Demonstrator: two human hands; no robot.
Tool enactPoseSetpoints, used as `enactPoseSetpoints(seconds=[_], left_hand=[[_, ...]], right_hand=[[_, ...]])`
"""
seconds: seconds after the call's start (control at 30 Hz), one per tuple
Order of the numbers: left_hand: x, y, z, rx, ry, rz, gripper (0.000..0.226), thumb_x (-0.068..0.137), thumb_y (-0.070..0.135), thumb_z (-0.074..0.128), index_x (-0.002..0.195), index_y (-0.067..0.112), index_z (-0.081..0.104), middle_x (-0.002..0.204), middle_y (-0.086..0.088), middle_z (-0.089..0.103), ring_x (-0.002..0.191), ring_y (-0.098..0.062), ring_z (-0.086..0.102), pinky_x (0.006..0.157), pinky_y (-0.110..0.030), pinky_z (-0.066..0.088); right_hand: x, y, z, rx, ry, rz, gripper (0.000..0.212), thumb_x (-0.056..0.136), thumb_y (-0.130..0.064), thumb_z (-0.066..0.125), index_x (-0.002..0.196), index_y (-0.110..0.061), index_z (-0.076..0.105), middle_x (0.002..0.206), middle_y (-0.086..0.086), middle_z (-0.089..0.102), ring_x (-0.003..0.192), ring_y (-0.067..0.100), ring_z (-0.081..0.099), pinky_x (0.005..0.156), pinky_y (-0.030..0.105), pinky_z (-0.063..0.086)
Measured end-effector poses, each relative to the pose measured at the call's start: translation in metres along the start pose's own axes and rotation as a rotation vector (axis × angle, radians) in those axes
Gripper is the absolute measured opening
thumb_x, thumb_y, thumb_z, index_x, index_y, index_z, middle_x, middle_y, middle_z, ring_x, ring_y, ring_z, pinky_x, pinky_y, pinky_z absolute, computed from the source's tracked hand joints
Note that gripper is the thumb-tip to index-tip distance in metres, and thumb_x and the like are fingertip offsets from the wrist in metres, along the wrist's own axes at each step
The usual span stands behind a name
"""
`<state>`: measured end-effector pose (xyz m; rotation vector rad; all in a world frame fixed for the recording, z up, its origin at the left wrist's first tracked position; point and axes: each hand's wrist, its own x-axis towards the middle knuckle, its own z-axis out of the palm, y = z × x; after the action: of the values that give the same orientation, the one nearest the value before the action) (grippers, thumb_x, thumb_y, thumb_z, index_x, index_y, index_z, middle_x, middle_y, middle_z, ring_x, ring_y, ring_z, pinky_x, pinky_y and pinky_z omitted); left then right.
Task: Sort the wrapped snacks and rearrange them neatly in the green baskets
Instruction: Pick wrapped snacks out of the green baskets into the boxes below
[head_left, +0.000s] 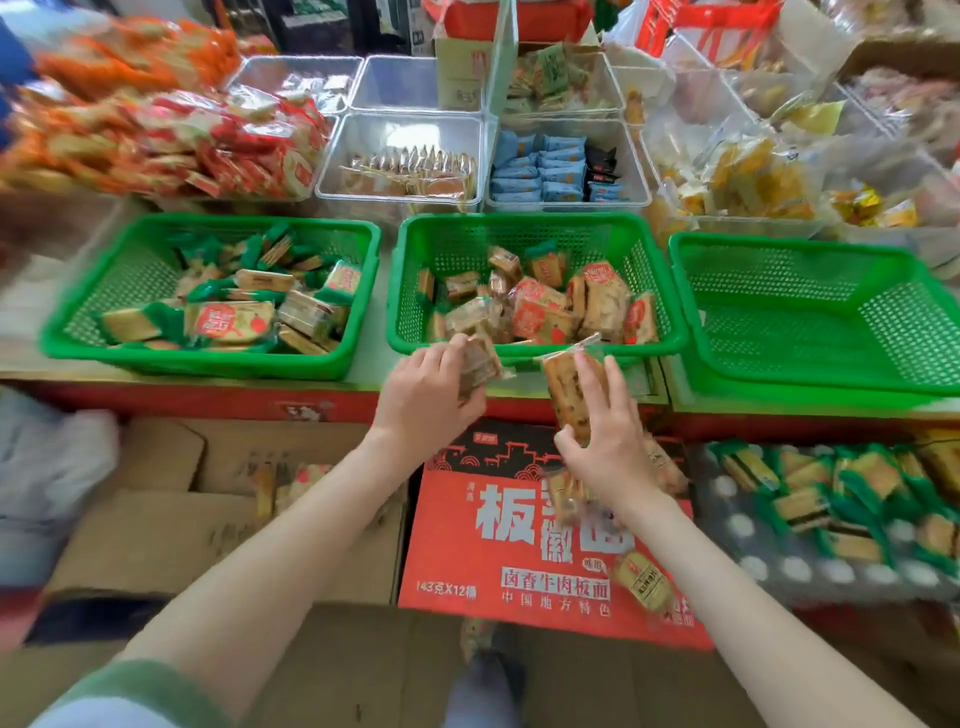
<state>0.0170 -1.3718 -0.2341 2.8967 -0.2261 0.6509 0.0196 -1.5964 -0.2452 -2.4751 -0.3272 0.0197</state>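
Both hands were up at the near rim of the middle green basket (519, 223), centre of frame. The left hand (426, 395) kept its fingers curled round a small brown wrapped snack (478, 364), right at that rim. The right hand (608, 447) pinched a longer clear-wrapped bar (566, 395) between thumb and fingers, just below the rim and above the red carton (467, 545).

The risk, as I judged it, was slick wrappers and a light pinch. The bar could slide out and drop onto the carton, where a loose pack (644, 582) lay at lower right. The middle basket and the left basket (208, 364) both held mixed piles, so a hasty toss would muddle the sorting further.
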Motion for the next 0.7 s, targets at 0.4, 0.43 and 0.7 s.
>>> enactPoseSetpoints(seconds=[0.4,0.43,0.7], left_hand=[[-0.184,-0.116,-0.056,-0.086,-0.277,-0.767,0.061,0.087,0.043,0.06,0.136,0.009,0.046,0.121,-0.01,0.062,0.111,-0.028,0.057,0.086,-0.037,0.05],[-0.193,-0.129,-0.054,-0.092,-0.3,-0.814,0.06,0.088,0.043,0.059,0.136,0.01,0.045,0.121,-0.009,0.061,0.111,-0.027,0.057,0.085,-0.036,0.051],[-0.226,-0.231,-0.006,-0.175,-0.473,-1.111,0.049,0.09,0.046,0.053,0.124,0.011,0.045,0.114,-0.008,0.06,0.101,-0.028,0.058,0.076,-0.036,0.051]], right_hand=[[-0.044,-0.069,0.106,-0.02,-0.498,-0.07,0.088,0.084,-0.021,0.059,0.152,-0.038,0.005,0.159,0.0,0.006,0.138,0.033,0.027,0.106,0.045,0.036],[-0.043,-0.076,0.12,-0.026,-0.527,-0.071,0.088,0.084,-0.021,0.058,0.152,-0.037,0.004,0.16,-0.001,0.006,0.138,0.033,0.027,0.107,0.044,0.035],[0.004,-0.15,0.248,-0.118,-0.81,-0.133,0.09,0.087,-0.022,0.054,0.152,-0.038,-0.005,0.161,0.0,0.001,0.138,0.036,0.029,0.106,0.043,0.036]])
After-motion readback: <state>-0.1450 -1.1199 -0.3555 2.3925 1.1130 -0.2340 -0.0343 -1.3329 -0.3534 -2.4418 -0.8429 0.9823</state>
